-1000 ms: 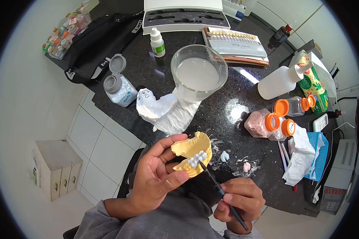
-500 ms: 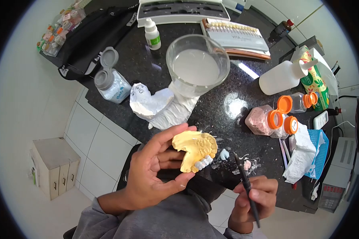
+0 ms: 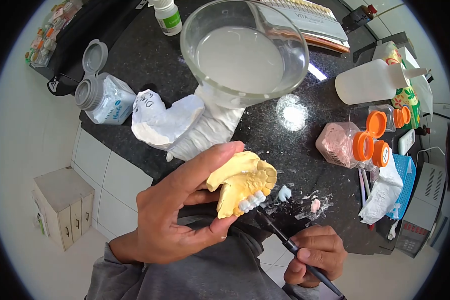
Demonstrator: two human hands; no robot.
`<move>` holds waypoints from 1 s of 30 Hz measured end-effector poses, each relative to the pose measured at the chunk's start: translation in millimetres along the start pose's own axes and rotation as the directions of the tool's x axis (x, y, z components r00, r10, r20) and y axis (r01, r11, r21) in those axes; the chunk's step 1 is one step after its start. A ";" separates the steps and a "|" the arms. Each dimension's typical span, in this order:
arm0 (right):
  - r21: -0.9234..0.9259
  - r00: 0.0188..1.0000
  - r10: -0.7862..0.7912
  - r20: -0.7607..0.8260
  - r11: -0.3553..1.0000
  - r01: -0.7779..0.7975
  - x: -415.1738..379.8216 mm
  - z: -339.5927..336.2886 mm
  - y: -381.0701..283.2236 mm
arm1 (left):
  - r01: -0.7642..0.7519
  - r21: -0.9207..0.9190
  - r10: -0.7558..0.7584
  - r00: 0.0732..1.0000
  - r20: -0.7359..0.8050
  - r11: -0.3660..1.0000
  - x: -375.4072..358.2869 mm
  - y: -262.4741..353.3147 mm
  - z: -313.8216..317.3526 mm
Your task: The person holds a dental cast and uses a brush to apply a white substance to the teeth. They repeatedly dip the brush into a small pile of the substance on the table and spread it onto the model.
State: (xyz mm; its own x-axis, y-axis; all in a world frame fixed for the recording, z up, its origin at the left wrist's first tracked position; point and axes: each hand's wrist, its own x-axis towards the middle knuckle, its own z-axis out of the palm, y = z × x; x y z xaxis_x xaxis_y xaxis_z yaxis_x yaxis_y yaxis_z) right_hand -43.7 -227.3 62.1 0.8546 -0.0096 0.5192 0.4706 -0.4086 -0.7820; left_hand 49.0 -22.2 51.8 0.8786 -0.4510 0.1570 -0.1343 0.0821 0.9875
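My left hand (image 3: 177,212) grips a yellow dental model (image 3: 235,177) by its edges, thumb below and fingers above. A short row of whitish-grey teeth (image 3: 252,201) stands out along the model's lower right side. In my right hand (image 3: 317,255) is a slim black brush (image 3: 287,244), held like a pen. Its dark tip points up and left, close below the whitish teeth. Near the model, a small pale-blue dab (image 3: 284,193) and a pink dab (image 3: 315,205) of material lie on the dark countertop (image 3: 265,132).
Behind the model stands a glass bowl (image 3: 297,75) of cloudy liquid. A white plaster model (image 3: 165,120) rests on folded tissue (image 3: 215,127) beside an opened jar (image 3: 112,100). At right are a pink-powder jar (image 3: 337,142), a squeeze bottle (image 3: 365,82) and a blue tray (image 3: 407,182).
The brush has moved left, its tip now close to the teeth on the yellow model. The model is tilted slightly differently, and the camera view has come nearer to the counter.
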 end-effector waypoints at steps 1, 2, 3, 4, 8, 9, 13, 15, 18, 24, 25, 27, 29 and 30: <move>-0.006 1.000 0.000 0.011 1.000 0.000 0.6 -0.1 0.1 | 0.009 -0.014 -0.009 1.000 0.005 1.000 -0.1 0.3 -0.2; -0.006 1.000 0.000 0.012 1.000 0.000 0.5 0.0 -0.1 | 0.017 -0.028 -0.017 1.000 0.010 0.999 0.0 0.6 -0.4; -0.018 1.000 0.007 0.013 1.000 -0.007 -0.1 0.0 -0.4 | 0.016 -0.028 -0.015 1.000 0.010 0.999 0.4 0.7 -0.7; -0.029 1.000 0.015 0.014 0.999 -0.015 -0.5 0.0 -0.7 | 0.016 -0.023 -0.015 1.000 0.016 1.000 0.8 0.8 -1.0; -0.023 0.999 0.021 0.024 1.000 -0.020 2.5 0.5 -1.7 | 0.002 -0.022 -0.002 1.000 0.016 1.000 0.3 -0.5 -0.3; -0.025 0.999 0.031 0.023 0.999 -0.030 2.7 0.6 -2.2 | 0.002 -0.022 -0.002 1.000 0.016 1.000 0.4 -0.3 -0.3; -0.060 0.998 0.026 0.058 0.998 -0.022 -1.3 0.2 0.1 | 0.007 -0.008 -0.007 1.000 0.011 1.000 0.2 0.1 0.2; -0.061 0.998 0.028 0.052 0.998 -0.025 -2.0 0.3 -0.1 | 0.010 -0.006 -0.010 1.000 0.001 1.000 -0.4 0.1 0.4; -0.064 0.998 0.036 0.043 0.997 -0.033 -2.4 0.3 -0.6 | 0.015 -0.023 -0.015 1.000 0.000 1.000 -0.3 0.1 0.1; -0.039 1.000 0.022 0.011 0.999 -0.021 2.2 1.5 -1.2 | 0.002 -0.023 -0.002 1.000 -0.011 1.000 0.0 -0.2 0.6; -0.039 1.000 0.024 0.005 0.999 -0.024 1.7 1.5 -1.5 | 0.003 -0.023 -0.003 1.000 -0.012 1.000 -0.1 -0.3 0.7; -0.034 1.000 0.018 -0.010 0.999 -0.019 -0.1 1.7 -1.3 | 0.002 -0.024 -0.002 1.000 -0.014 1.000 0.1 -0.3 0.7; -0.029 1.000 0.013 -0.026 1.000 -0.013 0.1 1.9 -1.4 | -0.004 -0.015 0.004 1.000 -0.004 1.000 0.7 0.0 0.2; -0.033 1.000 0.017 -0.012 0.999 -0.017 1.0 1.9 -1.6 | -0.005 -0.015 0.005 1.000 -0.004 1.000 0.6 0.2 0.2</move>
State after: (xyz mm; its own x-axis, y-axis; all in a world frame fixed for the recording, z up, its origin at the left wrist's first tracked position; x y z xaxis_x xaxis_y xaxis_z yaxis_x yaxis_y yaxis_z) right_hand -43.2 -224.9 63.3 0.8597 -0.0273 0.5101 0.4483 -0.4384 -0.7790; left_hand 49.4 -22.6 52.1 0.8797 -0.4472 0.1618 -0.1317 0.0978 0.9865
